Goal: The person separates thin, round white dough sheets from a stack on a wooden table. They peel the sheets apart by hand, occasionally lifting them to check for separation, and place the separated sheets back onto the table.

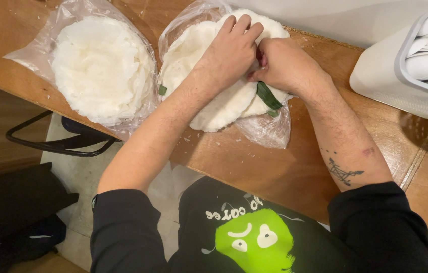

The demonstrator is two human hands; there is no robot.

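Two stacks of thin white round wafers lie on a wooden counter (274,172), each on an opened clear plastic bag. My left hand (230,50) rests flat on top of the right stack (214,108), fingers spread over it. My right hand (282,63) is closed at the stack's right side, pinching the wafers' edge beside a green leaf strip (268,97) that sticks out between them. A second bit of green leaf (162,90) shows at the stack's left edge. The left stack (100,68) lies untouched.
A white plastic bin (390,83) holding white plastic spoons stands at the counter's right end. White crumbs dot the wood. Below the counter's near edge sit a black metal chair frame (57,144) and a dark bag (12,212) on the floor.
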